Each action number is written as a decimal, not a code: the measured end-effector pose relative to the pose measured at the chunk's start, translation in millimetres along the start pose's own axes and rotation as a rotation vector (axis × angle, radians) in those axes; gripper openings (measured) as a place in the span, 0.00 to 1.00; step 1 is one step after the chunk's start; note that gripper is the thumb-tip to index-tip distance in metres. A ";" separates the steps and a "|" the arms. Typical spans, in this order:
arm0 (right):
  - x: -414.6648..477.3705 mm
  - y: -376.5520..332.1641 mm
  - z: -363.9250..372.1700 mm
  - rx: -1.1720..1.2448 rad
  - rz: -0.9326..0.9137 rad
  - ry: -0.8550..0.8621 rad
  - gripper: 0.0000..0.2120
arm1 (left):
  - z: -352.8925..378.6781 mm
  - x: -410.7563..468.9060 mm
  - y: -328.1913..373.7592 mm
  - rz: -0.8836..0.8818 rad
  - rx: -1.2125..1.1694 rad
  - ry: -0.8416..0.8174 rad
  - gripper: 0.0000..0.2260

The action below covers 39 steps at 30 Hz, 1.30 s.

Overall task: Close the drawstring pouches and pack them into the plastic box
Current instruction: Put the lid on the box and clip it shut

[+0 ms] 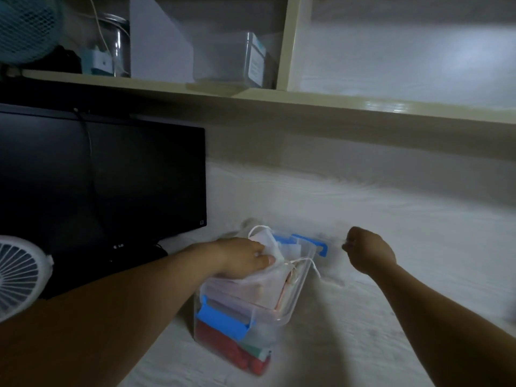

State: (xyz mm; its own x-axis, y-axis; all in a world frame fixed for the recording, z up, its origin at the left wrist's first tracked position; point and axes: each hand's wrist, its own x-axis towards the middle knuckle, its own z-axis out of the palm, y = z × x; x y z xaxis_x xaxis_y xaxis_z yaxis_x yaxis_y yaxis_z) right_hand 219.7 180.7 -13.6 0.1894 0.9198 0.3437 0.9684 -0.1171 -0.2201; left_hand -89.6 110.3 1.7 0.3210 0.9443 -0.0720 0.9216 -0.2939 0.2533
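So your left hand (243,258) has its fingers (266,259) curled round the top of the white drawstring pouch (269,243), holding it down into the clear plastic box (282,317), which sits on the white-covered table (391,303) just right of the monitor (103,177). Your right hand (368,252) hovers off to the side of the box in a tight fist. It's blurry, so I can't tell if anything is pinched in there. The pouch's cord (317,268) hangs loose over the box's far edge and trails onto the table. That's the bit I'd worry about: if the mouth isn't cinched all the way, the pouch will probably gape once you let go. A cord left draped over the rim could also get trapped under the lid or snag the blue latch (310,244). The box already looks pretty full, with red stuff (245,356) and other bits at the bottom, so shoving hard with one hand might tip or slide it since nothing braces it. I'd guess you're near the end of packing.
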 end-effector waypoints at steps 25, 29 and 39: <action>-75.6 34.6 -107.3 0.826 -0.159 0.374 0.33 | -51.8 -49.5 55.9 0.216 -0.478 0.794 0.08; -74.0 33.9 -101.2 0.960 -0.081 0.297 0.30 | -61.6 -65.7 63.8 0.250 -0.579 0.787 0.08; -56.6 21.8 -64.7 1.069 0.041 0.062 0.16 | -49.3 -74.3 45.7 0.037 -0.953 0.538 0.17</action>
State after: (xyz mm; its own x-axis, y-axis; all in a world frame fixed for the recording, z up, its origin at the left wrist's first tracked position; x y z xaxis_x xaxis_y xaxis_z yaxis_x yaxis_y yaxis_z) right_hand 240.6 101.8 21.2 0.2559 0.8984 0.3569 0.3224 0.2687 -0.9077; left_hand -82.1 34.0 66.1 -0.0054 0.9463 0.3231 0.2924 -0.3075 0.9055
